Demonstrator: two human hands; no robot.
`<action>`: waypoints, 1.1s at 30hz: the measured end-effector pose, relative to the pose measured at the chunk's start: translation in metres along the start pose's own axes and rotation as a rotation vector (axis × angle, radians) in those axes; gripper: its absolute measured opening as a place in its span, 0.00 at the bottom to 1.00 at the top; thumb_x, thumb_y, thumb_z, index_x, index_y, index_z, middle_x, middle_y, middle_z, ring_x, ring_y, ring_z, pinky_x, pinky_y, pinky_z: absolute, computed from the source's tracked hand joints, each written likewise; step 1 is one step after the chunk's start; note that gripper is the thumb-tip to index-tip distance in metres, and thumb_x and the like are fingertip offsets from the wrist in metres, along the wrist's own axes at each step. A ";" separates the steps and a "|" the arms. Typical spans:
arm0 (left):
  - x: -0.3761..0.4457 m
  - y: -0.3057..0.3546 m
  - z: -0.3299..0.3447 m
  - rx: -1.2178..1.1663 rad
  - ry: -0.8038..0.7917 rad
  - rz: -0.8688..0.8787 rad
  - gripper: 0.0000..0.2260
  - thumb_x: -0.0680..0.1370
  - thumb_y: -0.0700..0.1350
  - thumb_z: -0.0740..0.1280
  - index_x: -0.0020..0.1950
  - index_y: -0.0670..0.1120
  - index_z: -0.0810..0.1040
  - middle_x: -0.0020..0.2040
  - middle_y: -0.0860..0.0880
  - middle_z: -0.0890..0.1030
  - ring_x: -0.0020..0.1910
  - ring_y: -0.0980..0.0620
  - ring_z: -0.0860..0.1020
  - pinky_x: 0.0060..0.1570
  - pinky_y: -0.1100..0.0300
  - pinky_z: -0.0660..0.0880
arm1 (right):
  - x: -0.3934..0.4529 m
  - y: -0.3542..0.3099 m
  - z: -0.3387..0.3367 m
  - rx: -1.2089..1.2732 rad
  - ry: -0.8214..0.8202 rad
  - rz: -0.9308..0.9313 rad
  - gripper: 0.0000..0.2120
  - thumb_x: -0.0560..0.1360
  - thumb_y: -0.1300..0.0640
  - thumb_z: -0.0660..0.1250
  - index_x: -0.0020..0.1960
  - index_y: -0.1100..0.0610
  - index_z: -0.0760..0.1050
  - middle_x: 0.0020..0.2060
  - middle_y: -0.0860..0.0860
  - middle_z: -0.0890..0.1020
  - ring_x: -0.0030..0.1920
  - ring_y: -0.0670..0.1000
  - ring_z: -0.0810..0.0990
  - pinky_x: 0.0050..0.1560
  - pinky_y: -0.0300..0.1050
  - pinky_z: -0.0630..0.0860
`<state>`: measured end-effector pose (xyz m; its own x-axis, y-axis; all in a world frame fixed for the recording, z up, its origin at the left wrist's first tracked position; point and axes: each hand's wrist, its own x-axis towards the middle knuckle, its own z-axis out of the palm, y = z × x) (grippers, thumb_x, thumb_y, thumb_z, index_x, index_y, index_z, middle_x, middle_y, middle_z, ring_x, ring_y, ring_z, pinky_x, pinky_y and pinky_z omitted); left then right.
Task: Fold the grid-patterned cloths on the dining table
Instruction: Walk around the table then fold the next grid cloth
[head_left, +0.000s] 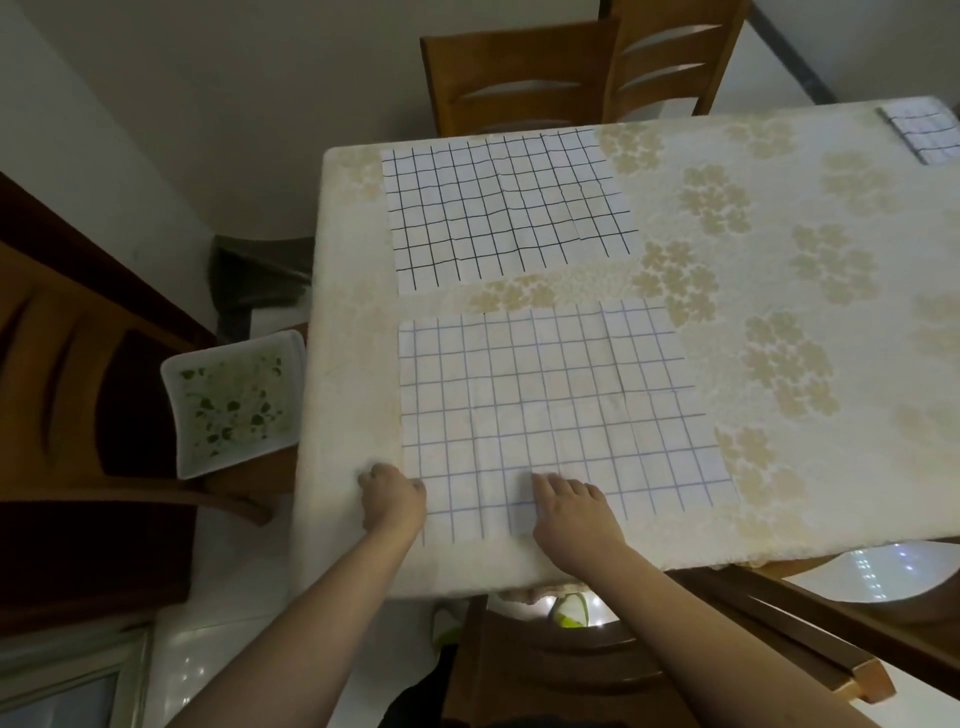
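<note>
Both hands are at the near edge of the pale-lined cloth (556, 410), which lies flat and spread out on the surface (779, 322). The left hand (393, 493) sits on the cloth's near left corner. Its fingers (415, 486) are curled at the edge, but I cannot tell if they pinch the cloth yet. The right hand (571, 506) lies flat on the cloth near the middle of that same edge, with its fingers (545, 480) straight and a little apart. The cloth stretches away from both hands, toward the far side. I think the next move is to lift this near edge and carry it away over the rest. The right corner is well off to the right of the right hand.

Just past this cloth lies the dark-lined cloth (501, 208), flat too. Far off at the right corner sits a small folded cloth (922, 130), likely done.

Around the surface stand wooden chairs (571, 67). A white tray (234, 400) rests on the left one.
</note>
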<state>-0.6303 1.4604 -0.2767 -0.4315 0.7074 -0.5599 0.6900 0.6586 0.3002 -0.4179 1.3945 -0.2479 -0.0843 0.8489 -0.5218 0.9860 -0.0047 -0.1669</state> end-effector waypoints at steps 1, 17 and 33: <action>0.004 -0.001 0.000 0.033 -0.006 -0.024 0.16 0.78 0.47 0.66 0.61 0.38 0.75 0.64 0.38 0.69 0.52 0.38 0.77 0.53 0.46 0.77 | 0.000 0.001 0.001 0.008 0.003 -0.006 0.27 0.78 0.55 0.52 0.76 0.55 0.55 0.73 0.55 0.66 0.70 0.57 0.67 0.72 0.53 0.62; -0.047 0.017 -0.041 -0.426 -0.172 0.381 0.04 0.78 0.46 0.67 0.50 0.46 0.76 0.46 0.48 0.80 0.46 0.49 0.79 0.49 0.52 0.76 | -0.015 0.007 0.000 0.229 -0.058 -0.013 0.29 0.78 0.53 0.56 0.78 0.55 0.53 0.76 0.55 0.61 0.73 0.56 0.63 0.72 0.51 0.60; -0.138 0.152 -0.009 -0.523 -0.324 0.761 0.06 0.76 0.42 0.68 0.43 0.52 0.75 0.58 0.52 0.76 0.55 0.63 0.75 0.54 0.66 0.68 | -0.061 0.101 -0.029 0.603 0.016 0.063 0.27 0.81 0.50 0.58 0.77 0.51 0.56 0.74 0.51 0.66 0.71 0.52 0.68 0.68 0.45 0.64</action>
<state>-0.4709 1.4655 -0.1463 0.2568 0.9370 -0.2368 0.3392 0.1420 0.9299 -0.3088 1.3574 -0.2085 -0.0216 0.8450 -0.5343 0.7330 -0.3500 -0.5832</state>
